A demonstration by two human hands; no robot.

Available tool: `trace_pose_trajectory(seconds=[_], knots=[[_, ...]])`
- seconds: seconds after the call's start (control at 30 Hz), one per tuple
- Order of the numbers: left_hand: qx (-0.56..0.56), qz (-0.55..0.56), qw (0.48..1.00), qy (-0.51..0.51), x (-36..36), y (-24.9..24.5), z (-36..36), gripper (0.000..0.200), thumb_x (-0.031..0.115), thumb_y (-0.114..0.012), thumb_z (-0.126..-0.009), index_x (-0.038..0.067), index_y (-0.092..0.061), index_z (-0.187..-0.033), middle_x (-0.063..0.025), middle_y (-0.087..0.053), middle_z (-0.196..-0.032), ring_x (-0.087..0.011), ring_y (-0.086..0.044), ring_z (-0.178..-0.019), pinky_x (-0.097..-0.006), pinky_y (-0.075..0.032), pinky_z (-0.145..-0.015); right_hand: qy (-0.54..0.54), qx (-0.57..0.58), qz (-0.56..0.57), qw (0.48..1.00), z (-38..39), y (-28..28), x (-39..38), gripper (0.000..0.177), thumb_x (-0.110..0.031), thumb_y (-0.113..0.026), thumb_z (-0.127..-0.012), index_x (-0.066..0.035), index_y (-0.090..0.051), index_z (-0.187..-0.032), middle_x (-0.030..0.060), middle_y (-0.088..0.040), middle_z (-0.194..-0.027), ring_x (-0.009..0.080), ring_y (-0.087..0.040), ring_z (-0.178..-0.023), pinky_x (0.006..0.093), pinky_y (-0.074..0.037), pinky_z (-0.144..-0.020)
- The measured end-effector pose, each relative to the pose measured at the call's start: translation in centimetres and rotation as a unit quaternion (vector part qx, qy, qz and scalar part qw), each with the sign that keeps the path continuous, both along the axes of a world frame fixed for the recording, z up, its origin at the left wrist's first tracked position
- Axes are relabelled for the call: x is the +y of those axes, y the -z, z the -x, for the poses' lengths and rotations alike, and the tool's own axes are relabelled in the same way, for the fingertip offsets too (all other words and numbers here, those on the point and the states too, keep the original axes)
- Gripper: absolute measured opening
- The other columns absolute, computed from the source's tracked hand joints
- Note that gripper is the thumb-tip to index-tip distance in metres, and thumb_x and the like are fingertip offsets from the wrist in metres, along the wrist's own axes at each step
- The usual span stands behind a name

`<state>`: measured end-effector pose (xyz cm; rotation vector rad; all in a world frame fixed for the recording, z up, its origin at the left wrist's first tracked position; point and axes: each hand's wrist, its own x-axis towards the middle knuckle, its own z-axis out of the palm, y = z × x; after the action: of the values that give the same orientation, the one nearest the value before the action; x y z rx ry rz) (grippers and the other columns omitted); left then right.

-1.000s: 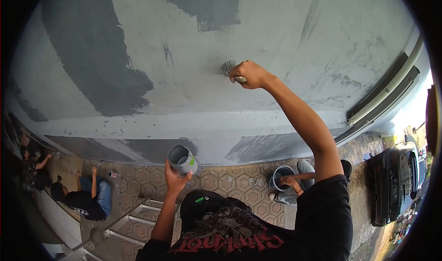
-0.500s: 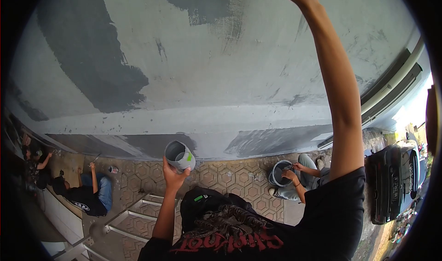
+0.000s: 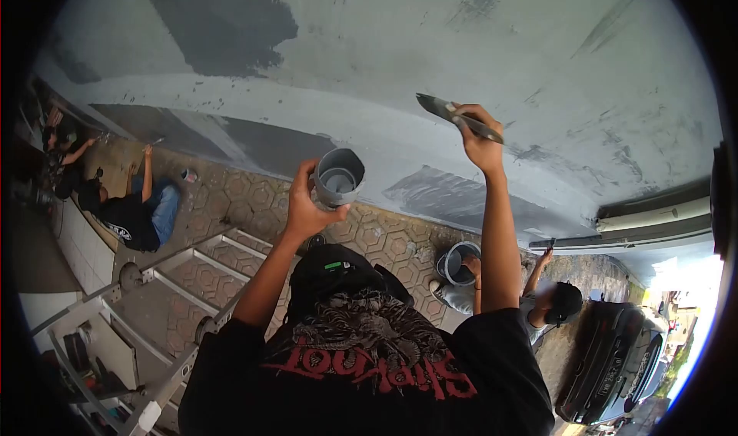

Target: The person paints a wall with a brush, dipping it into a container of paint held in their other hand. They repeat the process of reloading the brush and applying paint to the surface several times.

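My left hand (image 3: 309, 209) is wrapped round a grey plastic paint cup (image 3: 340, 176), held in front of my chest with its mouth toward me. Grey paint coats the inside of the cup. To the upper right, my right hand (image 3: 480, 138) grips a paintbrush (image 3: 440, 109), its dark end pointing left. The brush is raised in front of the wall (image 3: 369, 67), to the right of the cup and apart from it. Dark grey patches and streaks mark the lighter grey wall.
A metal ladder (image 3: 184, 286) stands at lower left. A co-worker (image 3: 134, 217) sits by the wall at left, another person (image 3: 65, 155) beyond. At right, a co-worker (image 3: 550, 305) reaches into a grey bucket (image 3: 459, 263). A dark car (image 3: 611, 367) is parked behind.
My right hand has come down from high on the wall, bringing the paintbrush into full view. My left hand has raised the cup and moved it rightward. The view has tilted downward.
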<state>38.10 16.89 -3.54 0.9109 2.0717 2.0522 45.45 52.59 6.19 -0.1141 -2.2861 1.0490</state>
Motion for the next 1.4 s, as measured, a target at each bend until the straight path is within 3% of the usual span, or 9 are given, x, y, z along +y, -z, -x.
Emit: trace_pose_trajectory(seconds=[0.2,0.33,0.47,0.57,0.67,0.93,1.1,1.2,1.4], knots=[[0.032,0.024,0.999,0.024,0.8,-0.9,-2.7,0.084,0.024,-0.09,-0.065,-0.001,-0.045,-0.131,-0.0142,-0.057,-0.121,-0.0242,-0.061,-0.112,-0.0384,-0.05,-0.097,0.041,0.163,0.429,0.887,-12.8,3.7,-1.7,0.024,-0.027,-0.05,-0.107,-0.004,-0.058,-0.106,0.0167,-0.055,-0.131,0.0285,-0.064,-0.113,0.0492,-0.061,-0.091],[-0.039,0.023,0.998,0.043,0.9,0.7,-4.8,0.082,0.017,-0.089,-0.068,-0.001,-0.043,-0.133,-0.0137,-0.057,-0.123,-0.0242,-0.061,-0.115,-0.0375,-0.049,-0.1,0.146,0.062,0.552,0.818,-20.2,10.2,-3.1,0.047,-0.045,-0.033,-0.11,-0.005,-0.053,-0.096,0.0174,-0.054,-0.13,0.0321,-0.06,-0.117,0.0499,-0.059,-0.093],[-0.057,0.021,0.997,0.048,1.5,2.6,-6.1,0.083,0.018,-0.09,-0.068,-0.001,-0.042,-0.133,-0.0136,-0.057,-0.123,-0.0241,-0.06,-0.116,-0.0377,-0.048,-0.101,0.194,0.063,0.662,0.721,-24.4,16.5,-5.9,0.055,-0.051,-0.028,-0.109,-0.004,-0.054,-0.1,0.0139,-0.055,-0.11,0.0279,-0.061,-0.101,0.05,-0.058,-0.093],[-0.093,0.032,0.994,0.039,1.8,3.4,-6.9,0.083,0.018,-0.09,-0.068,-0.001,-0.042,-0.133,-0.0131,-0.056,-0.124,-0.0236,-0.06,-0.116,-0.0377,-0.048,-0.101,0.318,0.025,0.705,0.633,-25.8,18.1,-7.6,0.059,-0.058,-0.027,-0.106,-0.006,-0.055,-0.106,0.0091,-0.053,-0.093,0.0212,-0.055,-0.08,0.0428,-0.058,-0.077],[-0.075,0.062,0.994,0.044,1.9,4.7,-7.6,0.082,0.017,-0.089,-0.066,0.0,-0.044,-0.132,-0.0125,-0.057,-0.121,-0.0222,-0.059,-0.114,-0.0371,-0.048,-0.1,0.254,-0.02,0.75,0.611,-28.1,20.2,-7.4,0.048,-0.053,-0.031,-0.107,-0.011,-0.055,-0.11,-0.0007,-0.042,-0.077,0.0127,-0.038,-0.061,0.0297,-0.033,-0.056],[-0.046,0.097,0.994,0.03,2.0,3.3,-8.7,0.08,0.016,-0.089,-0.062,0.0,-0.048,-0.129,-0.0135,-0.056,-0.123,-0.0234,-0.059,-0.115,-0.0379,-0.049,-0.102,0.126,-0.043,0.71,0.691,-26.0,20.2,-5.0,0.009,-0.016,-0.043,-0.1,-0.015,-0.051,-0.104,0.0039,-0.055,-0.095,0.0135,-0.052,-0.075,0.0293,-0.045,-0.067],[-0.068,0.065,0.995,0.014,0.3,3.6,-8.8,0.081,0.014,-0.088,-0.061,0.0,-0.048,-0.13,-0.0135,-0.055,-0.124,-0.024,-0.059,-0.116,-0.0379,-0.049,-0.102,0.137,-0.054,0.695,0.703,-22.2,18.8,-6.0,0.019,0.002,-0.04,-0.093,-0.014,-0.049,-0.099,0.0088,-0.062,-0.097,0.0163,-0.056,-0.077,0.0326,-0.05,-0.071],[-0.07,0.061,0.996,-0.005,-1.4,3.9,-8.3,0.081,0.014,-0.088,-0.06,0.0,-0.048,-0.129,-0.0134,-0.056,-0.123,-0.0242,-0.06,-0.116,-0.038,-0.049,-0.102,0.211,-0.038,0.588,0.78,-20.4,20.6,-7.4,0.03,0.015,-0.037,-0.088,-0.012,-0.05,-0.094,0.0053,-0.057,-0.073,0.0158,-0.056,-0.067,0.0279,-0.049,-0.059],[-0.059,0.062,0.996,-0.031,-5.2,3.5,-6.8,0.08,0.014,-0.088,-0.06,0.0,-0.048,-0.128,-0.013,-0.058,-0.12,-0.0236,-0.061,-0.114,-0.0379,-0.049,-0.101,0.179,0.006,0.531,0.828,-17.3,21.7,-10.5,0.028,0.013,-0.04,-0.087,-0.012,-0.052,-0.096,0.0031,-0.056,-0.07,0.0136,-0.048,-0.054,0.0294,-0.048,-0.051]])
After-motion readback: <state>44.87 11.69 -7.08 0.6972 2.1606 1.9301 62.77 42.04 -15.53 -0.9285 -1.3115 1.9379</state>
